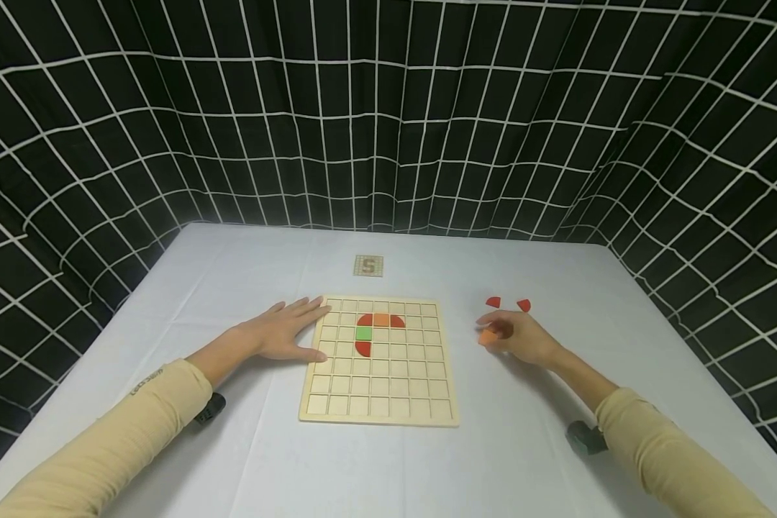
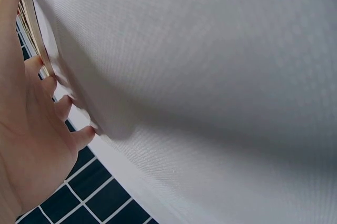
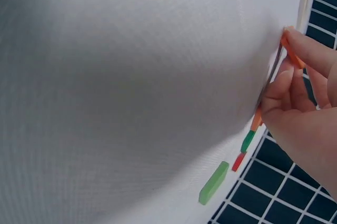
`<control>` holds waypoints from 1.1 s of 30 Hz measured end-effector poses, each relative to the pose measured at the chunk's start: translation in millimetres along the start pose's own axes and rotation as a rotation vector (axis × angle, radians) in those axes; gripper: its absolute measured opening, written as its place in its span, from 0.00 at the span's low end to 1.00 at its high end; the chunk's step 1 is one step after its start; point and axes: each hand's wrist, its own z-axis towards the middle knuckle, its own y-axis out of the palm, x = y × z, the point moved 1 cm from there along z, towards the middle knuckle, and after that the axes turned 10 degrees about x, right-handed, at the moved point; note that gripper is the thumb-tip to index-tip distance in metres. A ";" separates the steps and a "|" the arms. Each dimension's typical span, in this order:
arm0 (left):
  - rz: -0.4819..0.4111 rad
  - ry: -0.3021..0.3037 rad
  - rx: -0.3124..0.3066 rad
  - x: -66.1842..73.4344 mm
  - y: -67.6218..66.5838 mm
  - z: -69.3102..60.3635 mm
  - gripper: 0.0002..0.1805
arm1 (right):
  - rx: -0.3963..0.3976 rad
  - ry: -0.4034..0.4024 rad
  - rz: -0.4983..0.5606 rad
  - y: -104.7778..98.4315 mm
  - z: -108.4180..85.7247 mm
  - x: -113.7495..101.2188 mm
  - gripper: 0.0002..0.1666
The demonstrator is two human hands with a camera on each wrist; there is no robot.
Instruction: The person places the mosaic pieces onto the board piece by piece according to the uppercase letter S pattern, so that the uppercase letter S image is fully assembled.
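Uniquely right-wrist: loose green block (image 3: 214,183)

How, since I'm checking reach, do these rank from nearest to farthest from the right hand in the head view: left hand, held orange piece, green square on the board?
1. Orange piece: held in the right hand.
2. Green square: farther left, on the board.
3. Left hand: at the board's left edge.
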 end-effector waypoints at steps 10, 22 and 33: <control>0.002 0.003 -0.004 0.5 -0.5 0.5 0.55 | 0.039 0.055 0.085 -4.7 -0.1 -1.8 0.19; 0.000 -0.004 -0.015 1.0 -1.3 -1.0 0.55 | 0.014 0.073 0.217 3.0 5.6 -20.6 0.23; 0.006 0.006 0.003 0.3 -0.4 -0.8 0.55 | -0.075 0.216 0.338 26.4 13.2 -42.3 0.25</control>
